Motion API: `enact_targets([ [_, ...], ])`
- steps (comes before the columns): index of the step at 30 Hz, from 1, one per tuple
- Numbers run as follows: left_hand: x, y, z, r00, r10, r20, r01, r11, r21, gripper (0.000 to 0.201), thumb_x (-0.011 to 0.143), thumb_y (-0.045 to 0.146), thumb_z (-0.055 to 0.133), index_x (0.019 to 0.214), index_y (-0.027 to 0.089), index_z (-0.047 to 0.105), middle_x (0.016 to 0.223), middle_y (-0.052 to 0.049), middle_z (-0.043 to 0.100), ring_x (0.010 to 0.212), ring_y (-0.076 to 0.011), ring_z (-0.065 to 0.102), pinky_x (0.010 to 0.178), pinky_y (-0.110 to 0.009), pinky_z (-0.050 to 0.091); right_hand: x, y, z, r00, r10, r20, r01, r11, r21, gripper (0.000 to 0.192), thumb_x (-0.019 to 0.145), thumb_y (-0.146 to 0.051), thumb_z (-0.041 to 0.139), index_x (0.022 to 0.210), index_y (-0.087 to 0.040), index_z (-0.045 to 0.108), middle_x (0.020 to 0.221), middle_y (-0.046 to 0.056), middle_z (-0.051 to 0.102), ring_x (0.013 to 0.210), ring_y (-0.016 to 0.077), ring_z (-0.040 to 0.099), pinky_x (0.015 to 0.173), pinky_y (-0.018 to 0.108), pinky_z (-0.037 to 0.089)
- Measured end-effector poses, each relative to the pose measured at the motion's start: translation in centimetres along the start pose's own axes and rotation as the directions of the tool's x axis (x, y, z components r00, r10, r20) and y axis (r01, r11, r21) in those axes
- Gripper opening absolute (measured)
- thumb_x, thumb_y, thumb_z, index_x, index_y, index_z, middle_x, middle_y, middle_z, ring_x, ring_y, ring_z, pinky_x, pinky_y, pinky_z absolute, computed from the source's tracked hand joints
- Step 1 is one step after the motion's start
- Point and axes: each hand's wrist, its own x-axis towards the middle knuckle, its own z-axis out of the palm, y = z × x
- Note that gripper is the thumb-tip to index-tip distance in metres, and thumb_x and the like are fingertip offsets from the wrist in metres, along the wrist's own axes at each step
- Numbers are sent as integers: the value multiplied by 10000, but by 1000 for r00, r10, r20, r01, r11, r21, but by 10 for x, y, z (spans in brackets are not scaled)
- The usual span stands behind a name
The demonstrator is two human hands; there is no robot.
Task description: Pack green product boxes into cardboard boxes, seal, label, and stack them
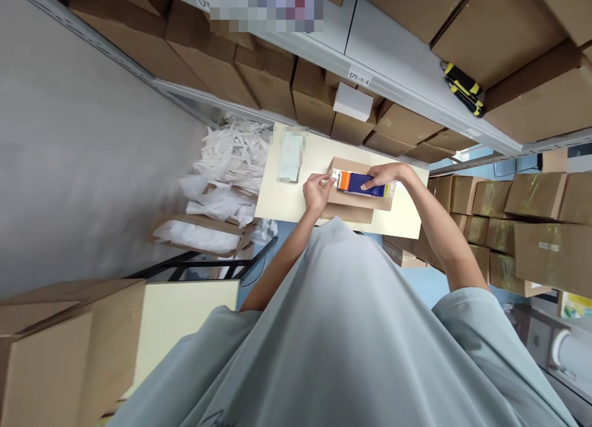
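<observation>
A blue and orange box (pixel 354 183) lies over an open cardboard box (pixel 361 202) on the pale table. Shiny clear plastic wrap (pixel 336 175) shows at both of its ends. My right hand (pixel 382 175) grips the blue and orange box from the far right side, its thumb on the blue face. At the left end, my left hand (pixel 317 192) pinches the plastic wrap, fingers closed. The undersides of both hands are hidden.
The pale table (pixel 272 198) carries a pale green stack (pixel 290 158) at left. White packing scraps (pixel 235 149) pile up beyond it. Shelves of cartons (pixel 314 87) stand ahead, with yellow-black tools (pixel 465 87) on one shelf. More cartons (pixel 531 198) are stacked at right.
</observation>
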Motion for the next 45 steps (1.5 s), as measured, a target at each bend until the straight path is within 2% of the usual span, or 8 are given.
enact_targets([
  [8,-2,-3,10,995,-52,-80,50,998,-28,165,905,333,847,993,199,885,1122,-104,761,965,-208,732,975,-362,604,-13,16,1,994,-107,34,107,994,-3,726,758,-880,895,895,-172,823,755,68,791,741,234,748,724,340,573],
  [11,0,-4,12,995,-52,-86,53,999,12,163,908,310,832,1008,192,882,1149,-123,779,1073,-238,748,1024,-372,605,-47,61,0,995,-98,27,96,993,72,691,758,-836,931,931,-176,827,792,67,811,810,262,791,761,348,592],
  [16,9,-8,15,991,-110,-71,114,992,51,255,882,268,824,1117,194,888,1204,-120,802,1088,-240,761,1048,-370,613,-117,163,0,999,43,-27,-35,967,253,648,725,-778,987,988,-204,840,905,79,862,891,298,841,828,384,655],
  [20,14,-13,20,987,-139,-80,143,988,57,286,874,245,823,1147,191,887,1256,-114,813,1115,-227,771,1092,-363,612,-125,206,-1,991,120,-52,-101,953,286,608,742,-742,995,972,-199,845,958,82,873,906,293,846,842,384,654],
  [23,15,-15,23,982,-141,-126,152,985,79,301,865,261,842,1153,183,886,1265,-112,820,1154,-228,773,1136,-370,604,-109,213,-3,993,114,32,-118,974,193,584,777,-733,979,925,-184,846,917,94,867,919,308,839,885,396,646],
  [32,17,-16,28,949,-222,-225,236,971,37,374,798,272,938,1150,160,881,1203,-100,862,1198,-267,785,1178,-432,604,-106,251,-14,987,-132,96,127,991,52,677,955,-771,774,1073,-109,850,1075,111,875,1010,265,810,916,330,585],
  [39,16,-13,31,940,-220,-260,251,964,89,352,833,197,849,1180,138,876,1223,-91,859,1177,-221,783,1189,-374,594,-80,270,-12,988,-122,94,129,989,-73,603,1047,-672,712,1086,-88,853,1044,104,875,922,216,806,864,289,574],
  [45,12,-9,36,930,-230,-288,277,951,136,358,869,205,834,1218,130,867,1246,-99,859,1161,-218,780,1164,-367,605,-48,241,17,996,35,-81,-49,982,-184,373,1085,-433,702,1114,-95,856,1033,133,866,974,282,816,868,329,570],
])
